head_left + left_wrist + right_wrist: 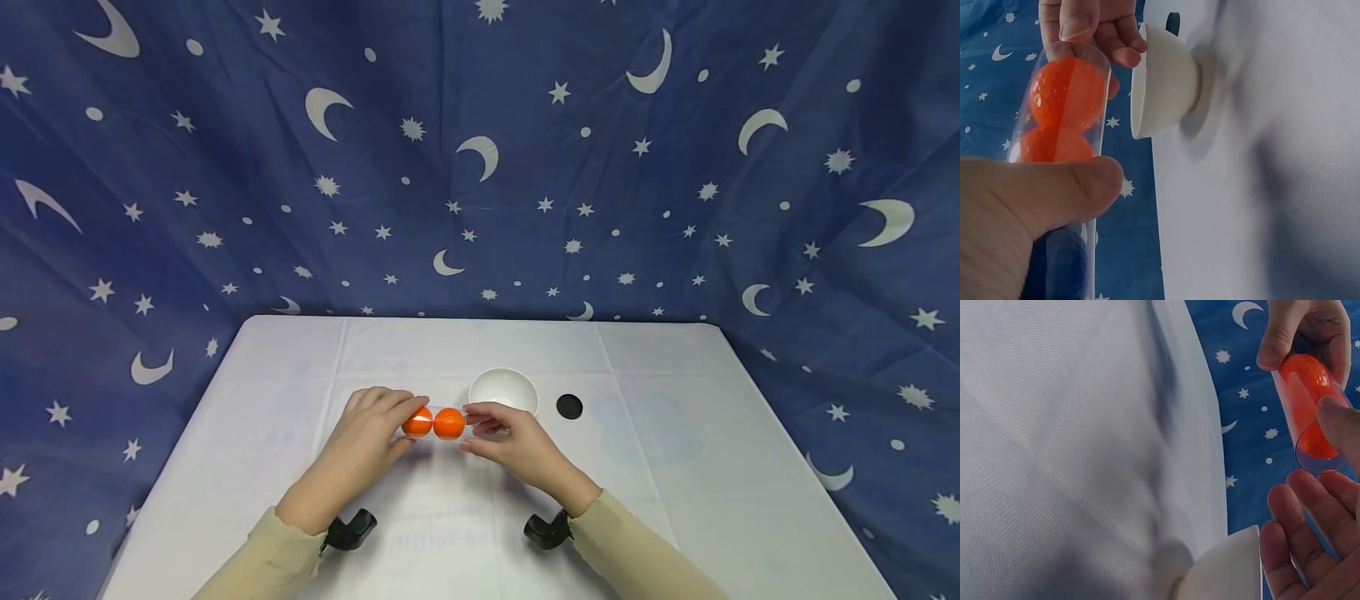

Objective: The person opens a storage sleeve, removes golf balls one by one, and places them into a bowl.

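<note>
A clear tube (pixel 1295 412) lies roughly sideways between the hands above the table, with an orange ball (pixel 449 424) near its right end and another orange ball (pixel 417 422) beside it. My left hand (pixel 372 429) grips the tube, its thumb across the near side. Dark blue shows through the tube below that thumb in the left wrist view. My right hand (pixel 517 446) is at the tube's right end; its thumb overlaps the rim, while its loosely extended fingers lie around the opening. A white bowl (pixel 1172 81) stands just behind the right hand, partly hidden by it in the head view.
A black disc (pixel 569 407) lies on the white-covered table (pixel 675 500), right of the bowl. Behind the table hangs a blue cloth (pixel 525 100) with moons and stars. Black wrist mounts (pixel 351 530) show at both sleeves.
</note>
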Demonstrator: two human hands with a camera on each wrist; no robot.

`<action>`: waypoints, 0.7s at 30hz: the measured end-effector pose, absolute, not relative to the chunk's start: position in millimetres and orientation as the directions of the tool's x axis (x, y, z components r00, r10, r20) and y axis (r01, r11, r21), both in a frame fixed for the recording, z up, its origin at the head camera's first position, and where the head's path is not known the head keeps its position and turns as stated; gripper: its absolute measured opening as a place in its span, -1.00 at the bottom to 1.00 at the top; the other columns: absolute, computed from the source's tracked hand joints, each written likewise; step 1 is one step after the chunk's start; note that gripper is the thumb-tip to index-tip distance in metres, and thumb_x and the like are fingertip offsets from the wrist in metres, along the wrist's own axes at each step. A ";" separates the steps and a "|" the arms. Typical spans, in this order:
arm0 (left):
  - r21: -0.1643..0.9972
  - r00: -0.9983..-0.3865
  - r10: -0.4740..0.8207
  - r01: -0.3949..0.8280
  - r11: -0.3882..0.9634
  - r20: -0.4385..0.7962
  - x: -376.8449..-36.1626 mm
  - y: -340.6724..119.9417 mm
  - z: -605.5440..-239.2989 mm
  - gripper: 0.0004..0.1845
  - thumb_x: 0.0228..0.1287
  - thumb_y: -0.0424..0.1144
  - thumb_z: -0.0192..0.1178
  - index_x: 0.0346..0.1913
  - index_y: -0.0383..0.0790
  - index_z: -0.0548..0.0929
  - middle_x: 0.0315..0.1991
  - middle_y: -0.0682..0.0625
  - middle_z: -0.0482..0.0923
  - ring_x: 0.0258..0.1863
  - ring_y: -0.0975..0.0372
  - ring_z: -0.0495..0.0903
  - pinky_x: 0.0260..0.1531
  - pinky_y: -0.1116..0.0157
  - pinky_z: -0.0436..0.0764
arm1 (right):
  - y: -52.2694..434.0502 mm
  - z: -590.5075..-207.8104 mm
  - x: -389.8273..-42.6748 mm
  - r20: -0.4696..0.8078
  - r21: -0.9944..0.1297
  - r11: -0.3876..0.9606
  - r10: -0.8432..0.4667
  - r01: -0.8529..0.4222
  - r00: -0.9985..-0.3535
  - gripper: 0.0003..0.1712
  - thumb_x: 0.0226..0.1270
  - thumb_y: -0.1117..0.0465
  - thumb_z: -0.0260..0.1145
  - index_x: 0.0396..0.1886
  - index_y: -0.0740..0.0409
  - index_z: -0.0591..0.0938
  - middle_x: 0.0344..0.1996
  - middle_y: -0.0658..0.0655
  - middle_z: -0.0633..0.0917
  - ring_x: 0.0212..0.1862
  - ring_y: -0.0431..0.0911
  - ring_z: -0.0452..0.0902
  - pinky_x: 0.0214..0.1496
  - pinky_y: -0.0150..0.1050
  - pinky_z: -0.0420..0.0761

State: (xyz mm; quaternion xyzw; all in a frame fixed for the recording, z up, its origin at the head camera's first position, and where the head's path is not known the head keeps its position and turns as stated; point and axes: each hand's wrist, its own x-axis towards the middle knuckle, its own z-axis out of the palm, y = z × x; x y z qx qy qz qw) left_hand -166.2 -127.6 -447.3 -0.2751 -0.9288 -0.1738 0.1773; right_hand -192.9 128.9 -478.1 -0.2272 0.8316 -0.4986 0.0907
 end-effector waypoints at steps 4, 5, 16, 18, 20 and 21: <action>0.221 -0.790 0.448 0.567 0.793 0.419 -165.2 -127.8 -445.0 -0.42 -0.08 -0.23 0.54 0.10 -0.12 0.65 -0.03 0.02 0.61 -0.03 0.11 0.49 0.11 0.06 0.32 | 127.9 -477.6 -191.9 0.067 -0.870 0.405 -0.467 -0.281 -0.882 -0.44 0.11 -0.10 0.48 0.13 -0.16 0.60 -0.12 -0.14 0.67 -0.14 -0.22 0.59 -0.02 -0.21 0.59; 0.222 -0.790 0.448 0.567 0.793 0.419 -165.2 -127.8 -444.8 -0.42 -0.08 -0.23 0.54 0.11 -0.12 0.65 -0.02 0.02 0.61 -0.02 0.10 0.48 0.11 0.06 0.32 | 127.7 -477.4 -191.9 0.068 -0.871 0.403 -0.467 -0.280 -0.882 -0.44 0.10 -0.09 0.49 0.13 -0.16 0.60 -0.12 -0.17 0.67 -0.14 -0.22 0.60 -0.01 -0.20 0.59; 0.261 -0.805 0.429 0.554 0.791 0.410 -165.8 -130.3 -449.6 -0.42 -0.01 -0.19 0.51 0.15 -0.09 0.62 0.03 0.03 0.60 0.01 0.13 0.47 0.13 0.07 0.29 | 128.1 -476.5 -193.9 0.115 -0.869 0.377 -0.475 -0.319 -0.873 -0.43 0.10 0.01 0.51 0.15 -0.12 0.59 -0.15 -0.15 0.68 -0.13 -0.19 0.61 0.04 0.04 0.57; 0.273 -0.810 0.422 0.549 0.790 0.407 -165.6 -130.7 -450.6 -0.42 0.00 -0.19 0.51 0.16 -0.09 0.61 0.03 0.03 0.60 0.02 0.13 0.47 0.13 0.06 0.29 | 128.1 -475.9 -194.1 0.118 -0.868 0.376 -0.476 -0.323 -0.871 -0.43 0.10 -0.01 0.51 0.13 -0.12 0.59 -0.16 -0.15 0.68 -0.14 -0.21 0.61 0.04 0.04 0.57; 0.286 -0.814 0.415 0.545 0.788 0.406 -165.7 -131.1 -451.6 -0.42 0.00 -0.18 0.50 0.16 -0.09 0.61 0.04 0.03 0.60 0.02 0.13 0.47 0.13 0.06 0.29 | 128.6 -475.8 -194.2 0.122 -0.868 0.374 -0.476 -0.326 -0.871 -0.44 0.09 -0.02 0.51 0.12 -0.11 0.60 -0.16 -0.16 0.68 -0.14 -0.21 0.61 0.04 0.04 0.57; 0.292 -0.815 0.412 0.544 0.787 0.408 -165.9 -131.4 -452.2 -0.42 0.00 -0.18 0.51 0.15 -0.10 0.61 0.04 0.03 0.60 0.02 0.12 0.48 0.13 0.06 0.29 | 129.0 -475.7 -194.1 0.122 -0.868 0.375 -0.474 -0.326 -0.872 -0.44 0.09 -0.03 0.51 0.11 -0.11 0.60 -0.16 -0.16 0.68 -0.14 -0.20 0.60 0.04 0.03 0.57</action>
